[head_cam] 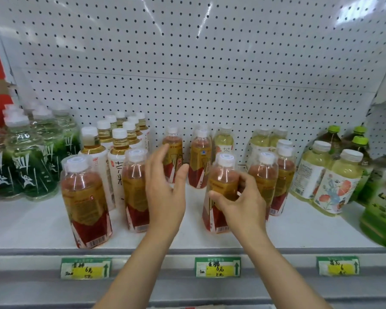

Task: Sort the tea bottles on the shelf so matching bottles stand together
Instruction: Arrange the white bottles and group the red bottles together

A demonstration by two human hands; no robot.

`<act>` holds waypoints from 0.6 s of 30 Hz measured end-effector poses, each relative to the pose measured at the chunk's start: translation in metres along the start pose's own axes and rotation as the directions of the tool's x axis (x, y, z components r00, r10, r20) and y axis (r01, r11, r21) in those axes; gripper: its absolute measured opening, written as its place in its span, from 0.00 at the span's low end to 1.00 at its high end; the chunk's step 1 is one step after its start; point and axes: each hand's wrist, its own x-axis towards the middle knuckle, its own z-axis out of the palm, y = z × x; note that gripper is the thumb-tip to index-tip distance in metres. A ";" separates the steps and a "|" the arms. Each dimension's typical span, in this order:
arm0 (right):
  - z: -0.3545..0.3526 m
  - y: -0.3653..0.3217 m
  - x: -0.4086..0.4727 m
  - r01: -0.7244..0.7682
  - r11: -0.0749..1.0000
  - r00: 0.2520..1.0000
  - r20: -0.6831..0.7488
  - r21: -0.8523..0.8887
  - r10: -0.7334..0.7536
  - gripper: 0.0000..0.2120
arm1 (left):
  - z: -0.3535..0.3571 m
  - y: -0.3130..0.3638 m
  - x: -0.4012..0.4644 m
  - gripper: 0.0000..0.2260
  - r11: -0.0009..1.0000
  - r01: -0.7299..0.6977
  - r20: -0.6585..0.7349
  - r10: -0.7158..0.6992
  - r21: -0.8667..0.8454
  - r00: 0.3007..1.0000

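**Right hand already on an upright red-and-gold bottle; left hand free beside its match**

The red-and-gold tea bottle (221,192) stands upright on the white shelf (31,221), its long axis vertical, near the front edge and a little right of the middle. The right hand (241,201) wraps it from the right and front, thumb across the label and fingers curled round the far side, so the grip sits at mid-body, below the white cap.

Just to its left, across a bare gap of shelf, a second red-and-gold bottle (136,192) stands upright too. The left hand (165,190) hovers in that gap with fingers spread and straight, holding nothing, close beside this second bottle.

A third matching bottle (85,204) stands further left at the front edge, and two more (263,181) crowd just behind the held one on its right. Two others (173,152) stand near the pegboard back.

Judging from this, the held bottle likely needs sliding sideways, kept vertical, towards its matches; the right hand is the one placed for it.
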 end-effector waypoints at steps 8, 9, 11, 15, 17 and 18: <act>-0.011 0.013 -0.005 0.001 1.000 1.000 -0.012 -0.004 -0.001 0.31 | 0.085 -0.051 0.072 0.34 0.914 0.402 0.200 -0.404 0.051 0.893; -0.010 0.014 -0.005 0.007 1.000 1.000 -0.010 -0.012 -0.007 0.31 | 0.090 -0.057 0.075 0.35 0.906 0.421 0.228 -0.421 0.052 0.878; -0.009 0.016 -0.003 0.012 1.000 1.000 -0.008 -0.016 -0.013 0.31 | 0.099 -0.065 0.081 0.33 0.899 0.436 0.278 -0.425 0.023 0.861; -0.010 0.021 0.000 0.004 1.000 1.000 0.003 -0.013 -0.004 0.32 | 0.107 -0.071 0.086 0.28 0.884 0.467 0.322 -0.431 -0.040 0.843; -0.012 0.024 0.001 0.010 1.000 1.000 0.004 -0.010 -0.010 0.32 | 0.105 -0.075 0.087 0.26 0.863 0.501 0.347 -0.452 -0.062 0.822; -0.013 0.024 0.001 0.013 1.000 1.000 0.003 -0.009 -0.013 0.32 | 0.104 -0.076 0.087 0.26 0.858 0.510 0.376 -0.451 -0.069 0.810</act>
